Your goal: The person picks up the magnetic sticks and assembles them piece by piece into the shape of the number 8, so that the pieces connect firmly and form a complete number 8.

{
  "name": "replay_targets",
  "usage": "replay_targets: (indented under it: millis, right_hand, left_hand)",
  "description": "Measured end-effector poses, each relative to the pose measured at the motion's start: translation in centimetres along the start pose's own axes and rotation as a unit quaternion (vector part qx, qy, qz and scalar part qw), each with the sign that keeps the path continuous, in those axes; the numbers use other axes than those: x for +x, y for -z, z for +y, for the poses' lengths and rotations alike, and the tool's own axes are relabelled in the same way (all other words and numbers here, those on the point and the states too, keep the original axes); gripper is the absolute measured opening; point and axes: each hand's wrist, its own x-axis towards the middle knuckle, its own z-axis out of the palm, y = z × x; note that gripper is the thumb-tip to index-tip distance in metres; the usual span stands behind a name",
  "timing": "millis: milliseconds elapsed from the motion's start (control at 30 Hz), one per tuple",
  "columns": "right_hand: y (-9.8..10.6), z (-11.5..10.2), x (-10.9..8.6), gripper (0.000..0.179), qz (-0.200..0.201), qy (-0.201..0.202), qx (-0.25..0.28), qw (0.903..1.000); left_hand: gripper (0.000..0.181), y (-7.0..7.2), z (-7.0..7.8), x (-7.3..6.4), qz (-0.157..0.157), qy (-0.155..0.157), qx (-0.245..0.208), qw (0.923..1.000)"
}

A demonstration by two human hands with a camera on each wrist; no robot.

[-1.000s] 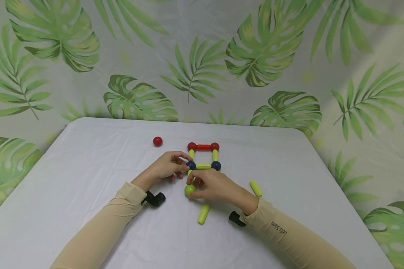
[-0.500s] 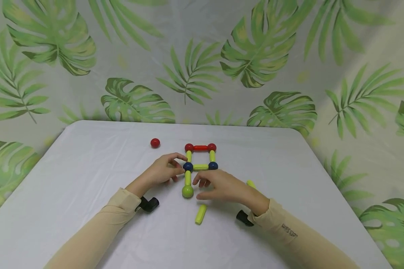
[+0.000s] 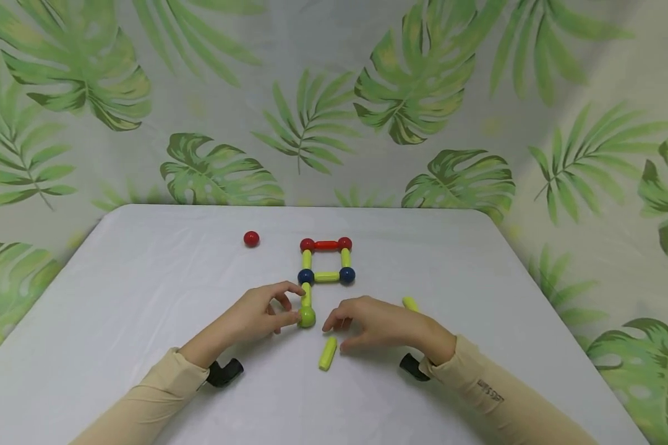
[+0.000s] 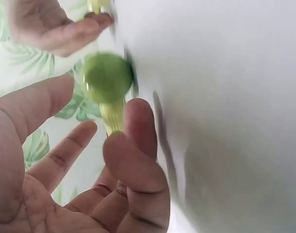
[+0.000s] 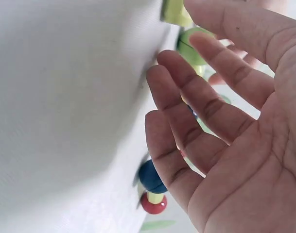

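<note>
My left hand (image 3: 253,316) is beside the green ball (image 3: 307,317), its fingers loosely bent around the ball and the yellow-green rod (image 3: 306,295) above it. In the left wrist view a small gap shows between thumb and ball (image 4: 107,77). That rod joins the ball to a blue ball (image 3: 306,276) at a corner of a square made of balls and rods. My right hand (image 3: 375,324) hovers with relaxed fingers beside a loose yellow-green rod (image 3: 328,354); nothing is between its fingers in the right wrist view.
The square's far side has two red balls (image 3: 307,245) and a red rod (image 3: 326,245). A second blue ball (image 3: 347,275) is its near right corner. A loose red ball (image 3: 251,239) lies back left. Another yellow-green rod (image 3: 410,303) lies partly behind the right hand.
My right hand has let go of the green ball and moved right and nearer, to the loose rod. My left hand has left the blue ball and come down beside the green ball.
</note>
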Motion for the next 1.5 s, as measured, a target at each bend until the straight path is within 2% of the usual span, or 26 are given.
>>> replay_targets:
  millis: [133, 267, 567, 1033, 1500]
  right_hand:
    - [-0.4, 0.0, 0.0, 0.032, -0.003, -0.003, 0.002, 1.0]
    - [-0.7, 0.1, -0.1, 0.03, 0.003, 0.003, 0.002, 1.0]
    - [-1.1, 0.3, 0.0, 0.02, 0.017, 0.019, 0.006, 0.9997]
    - [-1.6, 0.6, 0.1, 0.014, 0.033, 0.019, -0.005, 0.9993]
    - [-1.1, 1.9, -0.4, 0.014, 0.072, -0.003, 0.042, 0.9965]
  left_hand:
    - [0.047, -0.9, 0.0, -0.5, -0.011, -0.026, 0.001, 0.9996]
    - [0.045, -1.5, 0.0, -0.5, -0.011, -0.029, 0.006, 0.9995]
    - [0.034, -1.8, 0.0, -0.7, 0.013, -0.047, -0.001, 0.9988]
    - [0.029, -1.8, 0.3, -0.7, 0.023, -0.037, -0.006, 0.999]
    - [0.029, -1.8, 0.2, -0.3, 0.023, -0.018, -0.006, 0.9995]
